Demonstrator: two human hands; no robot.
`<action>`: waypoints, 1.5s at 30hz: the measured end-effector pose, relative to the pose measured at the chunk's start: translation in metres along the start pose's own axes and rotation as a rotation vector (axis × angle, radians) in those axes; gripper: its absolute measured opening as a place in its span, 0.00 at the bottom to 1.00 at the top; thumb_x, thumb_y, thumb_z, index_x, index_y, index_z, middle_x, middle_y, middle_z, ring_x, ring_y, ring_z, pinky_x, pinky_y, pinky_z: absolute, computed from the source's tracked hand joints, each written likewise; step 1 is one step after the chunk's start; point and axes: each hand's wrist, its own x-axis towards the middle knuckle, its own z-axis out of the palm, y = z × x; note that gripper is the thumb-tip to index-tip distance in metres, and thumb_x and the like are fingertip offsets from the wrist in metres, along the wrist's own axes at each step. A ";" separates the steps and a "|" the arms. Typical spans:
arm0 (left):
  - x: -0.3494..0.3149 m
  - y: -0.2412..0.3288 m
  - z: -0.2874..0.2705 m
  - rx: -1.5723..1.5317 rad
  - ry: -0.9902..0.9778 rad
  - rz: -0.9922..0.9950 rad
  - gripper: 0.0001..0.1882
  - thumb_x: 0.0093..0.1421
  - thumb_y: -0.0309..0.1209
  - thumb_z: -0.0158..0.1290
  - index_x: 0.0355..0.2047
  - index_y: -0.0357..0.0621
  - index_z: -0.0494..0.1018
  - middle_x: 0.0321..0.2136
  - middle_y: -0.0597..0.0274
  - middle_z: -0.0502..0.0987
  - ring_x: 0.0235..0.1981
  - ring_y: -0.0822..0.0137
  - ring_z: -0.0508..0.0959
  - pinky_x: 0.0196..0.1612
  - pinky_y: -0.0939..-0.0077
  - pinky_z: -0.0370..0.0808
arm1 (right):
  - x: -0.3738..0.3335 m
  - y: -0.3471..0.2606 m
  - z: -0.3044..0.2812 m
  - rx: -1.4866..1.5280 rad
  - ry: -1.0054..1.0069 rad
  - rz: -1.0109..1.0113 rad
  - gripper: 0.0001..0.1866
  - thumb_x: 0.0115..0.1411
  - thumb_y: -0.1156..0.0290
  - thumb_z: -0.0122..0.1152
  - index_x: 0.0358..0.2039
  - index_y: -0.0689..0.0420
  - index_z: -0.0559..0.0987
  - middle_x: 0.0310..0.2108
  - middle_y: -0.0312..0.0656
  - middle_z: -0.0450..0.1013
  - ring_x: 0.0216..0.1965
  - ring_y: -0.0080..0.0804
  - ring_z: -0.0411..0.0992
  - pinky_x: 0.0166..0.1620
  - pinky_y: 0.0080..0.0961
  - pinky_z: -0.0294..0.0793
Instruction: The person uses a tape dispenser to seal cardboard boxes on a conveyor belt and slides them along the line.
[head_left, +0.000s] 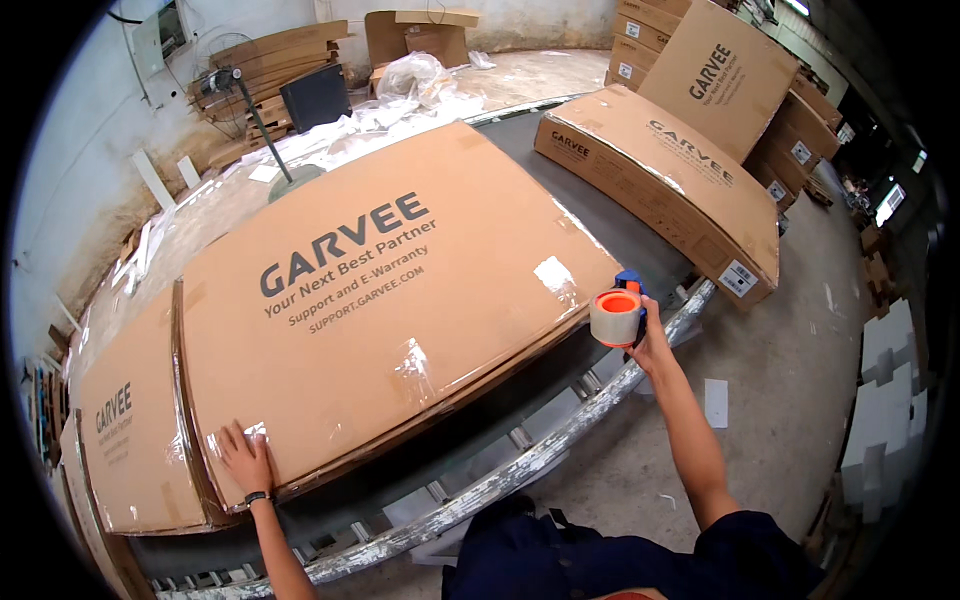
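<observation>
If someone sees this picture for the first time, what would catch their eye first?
Probably the large brown carton, mid-picture on the conveyor belt, with the left hand near its lower left corner. Next, the tape dispenser with an orange core, in the right hand beside the carton's right corner. A second carton lies askew at upper right.

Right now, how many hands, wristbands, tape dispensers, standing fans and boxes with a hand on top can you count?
Hands: 2 (left hand, right hand)
Wristband: 1
Tape dispenser, held in the right hand: 1
Standing fan: 1
Box under the left hand: 1
Total: 6
</observation>
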 end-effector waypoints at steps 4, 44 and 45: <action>0.005 0.022 -0.003 -0.080 0.031 0.024 0.29 0.56 0.47 0.50 0.57 0.51 0.62 0.59 0.54 0.58 0.62 0.53 0.54 0.59 0.42 0.48 | -0.018 0.020 0.020 -0.014 -0.084 -0.131 0.30 0.55 0.44 0.50 0.50 0.52 0.68 0.47 0.39 0.69 0.47 0.32 0.71 0.46 0.35 0.74; 0.135 -0.149 0.020 -0.975 -0.186 0.889 0.13 0.56 0.40 0.48 0.39 0.51 0.74 0.50 0.55 0.67 0.58 0.52 0.59 0.59 0.39 0.46 | -0.325 0.296 0.362 -0.200 -0.008 0.173 0.25 0.57 0.47 0.49 0.53 0.39 0.62 0.44 0.35 0.69 0.43 0.30 0.72 0.37 0.39 0.77; 0.132 -0.148 0.020 -0.873 -0.216 0.958 0.14 0.57 0.40 0.48 0.42 0.54 0.73 0.55 0.56 0.61 0.62 0.51 0.52 0.58 0.32 0.41 | -0.325 0.298 0.364 -0.201 0.004 0.171 0.25 0.57 0.47 0.49 0.53 0.39 0.62 0.44 0.35 0.69 0.43 0.30 0.72 0.37 0.39 0.77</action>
